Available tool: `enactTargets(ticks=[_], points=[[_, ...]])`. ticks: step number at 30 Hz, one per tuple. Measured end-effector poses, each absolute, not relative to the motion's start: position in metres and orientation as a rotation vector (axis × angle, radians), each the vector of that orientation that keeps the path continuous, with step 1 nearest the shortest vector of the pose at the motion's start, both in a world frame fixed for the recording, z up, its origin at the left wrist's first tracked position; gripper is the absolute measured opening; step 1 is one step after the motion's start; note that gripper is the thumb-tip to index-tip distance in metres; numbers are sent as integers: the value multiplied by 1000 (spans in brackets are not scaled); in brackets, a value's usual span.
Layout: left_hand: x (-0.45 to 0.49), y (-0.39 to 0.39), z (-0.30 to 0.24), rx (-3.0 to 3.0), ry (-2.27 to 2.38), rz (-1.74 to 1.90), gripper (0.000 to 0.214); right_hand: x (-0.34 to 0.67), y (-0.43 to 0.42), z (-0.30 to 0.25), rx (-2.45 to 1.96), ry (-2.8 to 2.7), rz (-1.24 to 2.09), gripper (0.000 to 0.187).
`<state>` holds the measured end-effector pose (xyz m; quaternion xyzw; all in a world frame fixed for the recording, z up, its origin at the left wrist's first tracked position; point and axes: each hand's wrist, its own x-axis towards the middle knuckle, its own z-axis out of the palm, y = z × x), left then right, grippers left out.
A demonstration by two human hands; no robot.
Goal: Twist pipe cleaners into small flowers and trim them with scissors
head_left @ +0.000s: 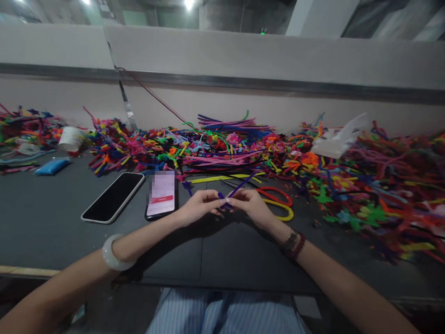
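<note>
Both hands meet over the dark table (208, 253), pinching one purple pipe cleaner (239, 187) between them. My left hand (200, 206) grips its near end with fingers pressed together. My right hand (251, 204) holds the same stem, which sticks up and away to the right. A white bangle (113, 254) sits on my left wrist, a watch and dark bead bracelet (294, 243) on my right. Scissors with red and yellow handles (278, 204) lie just beyond my right hand.
A big heap of coloured pipe cleaners (222, 144) runs along the back and spreads down the right side (382, 195). Two phones lie left of my hands, one dark (113, 197), one lit (162, 195). A white cup (71, 138) and blue packet (52, 167) sit far left.
</note>
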<state>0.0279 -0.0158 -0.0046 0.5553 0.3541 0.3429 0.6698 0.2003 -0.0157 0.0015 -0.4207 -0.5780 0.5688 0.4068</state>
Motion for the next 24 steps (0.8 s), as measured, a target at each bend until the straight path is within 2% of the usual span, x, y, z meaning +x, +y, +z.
enactTargets(ticks=[10, 24], points=[[26, -18, -1, 1242, 715, 690, 24, 202, -15, 0, -1003, -1454, 1495, 17], [26, -17, -1, 1488, 781, 818, 25, 195, -16, -9, -950, -1358, 1460, 14]])
